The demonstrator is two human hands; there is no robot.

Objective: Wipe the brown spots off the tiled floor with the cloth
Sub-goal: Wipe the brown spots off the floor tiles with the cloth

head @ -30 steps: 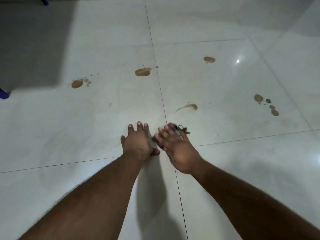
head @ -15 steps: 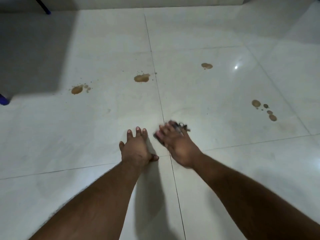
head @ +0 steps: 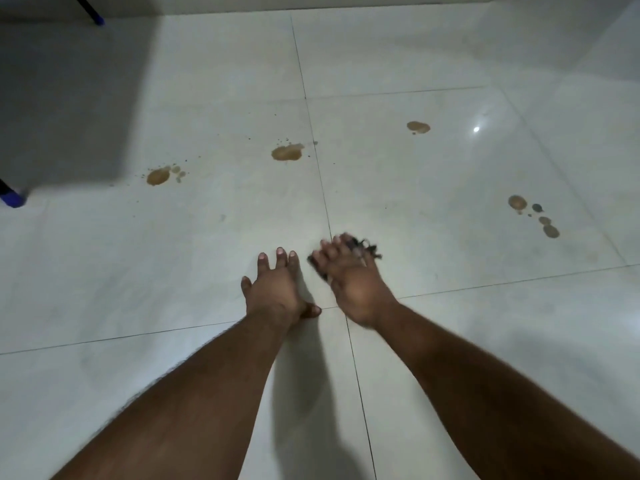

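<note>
My right hand [head: 349, 278] lies on a dark, frayed cloth [head: 367, 249] on the white tiled floor [head: 433, 188], fingers stretched over it; only the cloth's far edge shows. Just to its left, my left hand [head: 277, 289] rests flat on the tile with fingers spread. Brown spots lie farther out: one at the left [head: 158, 176], one by the tile seam [head: 286, 152], one at the far middle [head: 418, 127], and a small cluster at the right [head: 517, 201].
A blue-tipped object [head: 12, 197] sits at the left edge, and a dark leg with a blue foot [head: 97, 19] stands at the top left. A large shadow covers the upper left tiles. A light glare [head: 476, 129] shines on the floor.
The brown streak that lay just beyond my right hand a second ago is gone. My right hand has slid the cloth slightly forward; my left hand has stayed planted.
</note>
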